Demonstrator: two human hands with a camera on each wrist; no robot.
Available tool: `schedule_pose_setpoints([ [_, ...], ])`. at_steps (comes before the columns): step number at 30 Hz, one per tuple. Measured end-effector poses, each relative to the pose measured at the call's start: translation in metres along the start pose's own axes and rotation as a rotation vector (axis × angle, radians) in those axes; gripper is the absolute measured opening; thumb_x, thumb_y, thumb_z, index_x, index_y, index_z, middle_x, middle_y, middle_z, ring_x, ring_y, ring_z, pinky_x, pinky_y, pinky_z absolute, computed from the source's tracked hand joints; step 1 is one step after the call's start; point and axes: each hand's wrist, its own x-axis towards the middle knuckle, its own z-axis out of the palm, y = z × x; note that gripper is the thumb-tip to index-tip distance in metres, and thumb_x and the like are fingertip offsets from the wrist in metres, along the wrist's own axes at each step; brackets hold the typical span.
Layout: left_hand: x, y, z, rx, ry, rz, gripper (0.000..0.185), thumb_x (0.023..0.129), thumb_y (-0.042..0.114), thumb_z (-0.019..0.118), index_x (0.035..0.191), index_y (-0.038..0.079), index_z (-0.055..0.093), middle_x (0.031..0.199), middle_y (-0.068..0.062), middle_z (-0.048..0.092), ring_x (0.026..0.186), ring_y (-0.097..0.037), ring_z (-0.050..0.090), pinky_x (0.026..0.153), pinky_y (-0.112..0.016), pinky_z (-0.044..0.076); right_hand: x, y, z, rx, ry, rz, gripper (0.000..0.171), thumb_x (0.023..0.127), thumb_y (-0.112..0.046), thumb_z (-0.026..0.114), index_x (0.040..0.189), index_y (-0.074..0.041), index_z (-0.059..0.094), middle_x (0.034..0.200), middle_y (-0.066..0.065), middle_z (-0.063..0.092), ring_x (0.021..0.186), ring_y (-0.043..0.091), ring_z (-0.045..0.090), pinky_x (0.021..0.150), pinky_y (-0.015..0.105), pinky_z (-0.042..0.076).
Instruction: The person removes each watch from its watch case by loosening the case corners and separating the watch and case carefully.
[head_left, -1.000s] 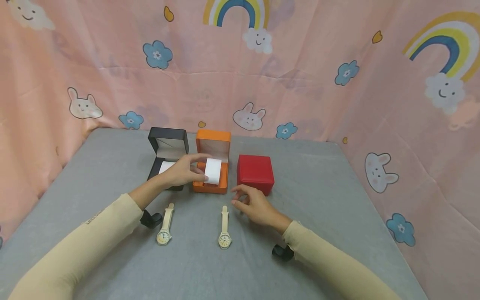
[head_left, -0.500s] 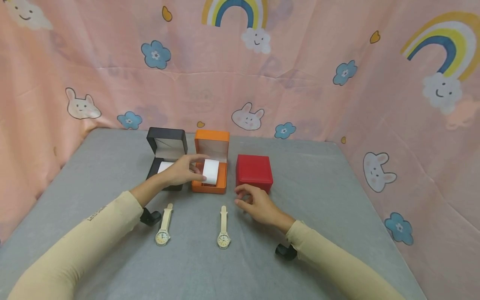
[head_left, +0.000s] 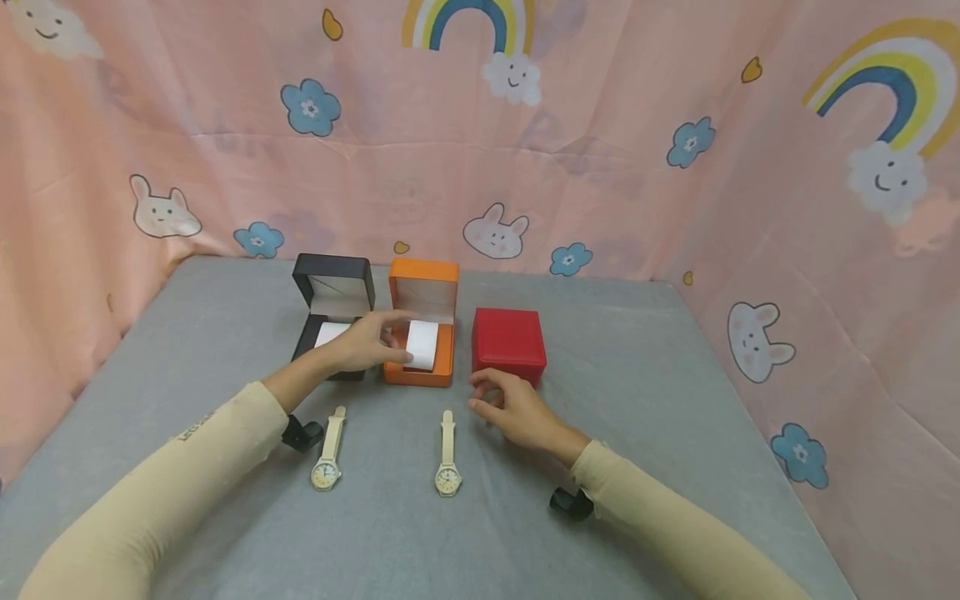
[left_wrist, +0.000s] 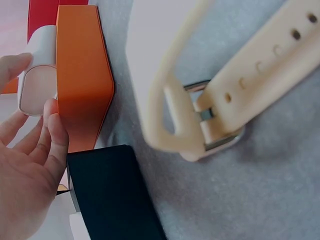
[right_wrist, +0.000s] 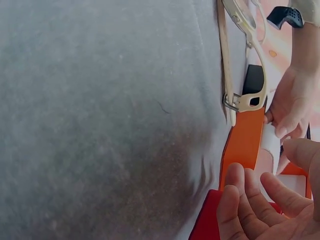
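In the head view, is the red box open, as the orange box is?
No, the red box is closed, while the orange box has its lid raised.

On my head-camera feed I record a grey surface (head_left: 660,383), enclosed behind and at both sides by pink fabric (head_left: 600,196) printed with rainbows (head_left: 926,83), smiling clouds (head_left: 887,182), rabbits (head_left: 497,239) and blue flowers (head_left: 311,108). I note that the fabric is creased, its tone warmer at left.

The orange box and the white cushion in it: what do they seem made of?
The orange box looks like leatherette, perhaps over a rigid shell: satin sheen, crisp edges. The white cushion seems covered in leatherette or fabric, smooth and matte: an even surface without glare. Filling hidden.
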Motion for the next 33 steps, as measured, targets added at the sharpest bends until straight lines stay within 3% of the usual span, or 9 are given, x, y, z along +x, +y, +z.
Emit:
schedule_pose_setpoints([
  [7,0.0018,-0.0019,0.0009,0.024,0.007,-0.015,0.07,0.09,0.018,0.076,0.15,0.007,0.043,0.147,-0.022,0.054,0.096,-0.023,0.061,0.081,-0.033,0.049,-0.0004,0.002,0.0014,0.015,-0.003,0.0,0.036,0.096,-0.015,0.068,0.13,-0.004,0.061,0.105,0.008,0.067,0.071,0.018,0.067,0.057,0.027,0.052],
  [16,0.002,-0.0034,0.0035,0.029,0.018,0.0,0.068,0.088,0.015,0.077,0.148,0.005,0.048,0.14,-0.02,0.058,0.091,-0.021,0.061,0.074,-0.03,0.05,-0.0005,0.0028,0.0013,0.023,-0.008,0.003,0.036,0.096,-0.015,0.068,0.13,-0.005,0.061,0.105,0.009,0.067,0.072,0.018,0.067,0.057,0.027,0.052],
  [20,0.0022,-0.003,0.0035,0.052,0.014,-0.023,0.068,0.088,0.015,0.078,0.148,0.005,0.049,0.111,-0.015,0.066,0.087,-0.02,0.059,0.072,-0.03,0.049,-0.0002,0.0014,0.0013,0.025,-0.011,0.011,0.037,0.096,-0.016,0.068,0.13,-0.005,0.061,0.106,0.009,0.067,0.072,0.018,0.067,0.057,0.027,0.052],
  [24,0.0023,-0.0027,0.0044,0.086,0.02,-0.034,0.067,0.086,0.014,0.08,0.147,0.005,0.051,0.086,-0.009,0.062,0.077,-0.018,0.055,0.069,-0.029,0.046,0.0012,-0.0008,0.0013,0.019,-0.016,0.013,0.037,0.096,-0.016,0.069,0.13,-0.005,0.061,0.106,0.009,0.067,0.072,0.019,0.067,0.057,0.028,0.052],
  [26,0.003,-0.0032,0.0053,0.108,0.023,-0.025,0.066,0.087,0.014,0.079,0.146,0.005,0.052,0.093,-0.011,0.063,0.076,-0.017,0.054,0.067,-0.028,0.046,0.0021,-0.0014,0.0014,0.014,-0.018,0.014,0.037,0.096,-0.016,0.069,0.13,-0.006,0.061,0.106,0.009,0.067,0.071,0.018,0.066,0.057,0.028,0.052],
  [28,0.0036,-0.0039,0.0063,0.129,0.026,-0.016,0.064,0.088,0.014,0.078,0.146,0.004,0.053,0.112,-0.017,0.064,0.076,-0.016,0.054,0.068,-0.028,0.045,0.003,-0.002,0.0014,0.009,-0.02,0.017,0.037,0.096,-0.016,0.069,0.131,-0.006,0.061,0.105,0.008,0.067,0.071,0.018,0.066,0.058,0.027,0.052],
  [31,0.005,-0.0043,0.0071,0.158,0.024,0.001,0.062,0.089,0.015,0.077,0.145,0.003,0.054,0.141,-0.023,0.053,0.079,-0.016,0.055,0.071,-0.028,0.045,0.0042,-0.0026,0.0015,0.005,-0.02,0.022,0.037,0.096,-0.017,0.069,0.131,-0.007,0.061,0.105,0.008,0.067,0.071,0.017,0.065,0.058,0.027,0.052],
  [33,0.0062,-0.0044,0.0068,0.174,0.019,0.012,0.062,0.089,0.015,0.077,0.145,0.001,0.053,0.15,-0.026,0.046,0.079,-0.016,0.055,0.073,-0.029,0.045,0.0049,-0.0029,0.0017,0.003,-0.019,0.021,0.038,0.096,-0.017,0.069,0.131,-0.007,0.061,0.105,0.008,0.067,0.07,0.017,0.064,0.059,0.027,0.052],
])
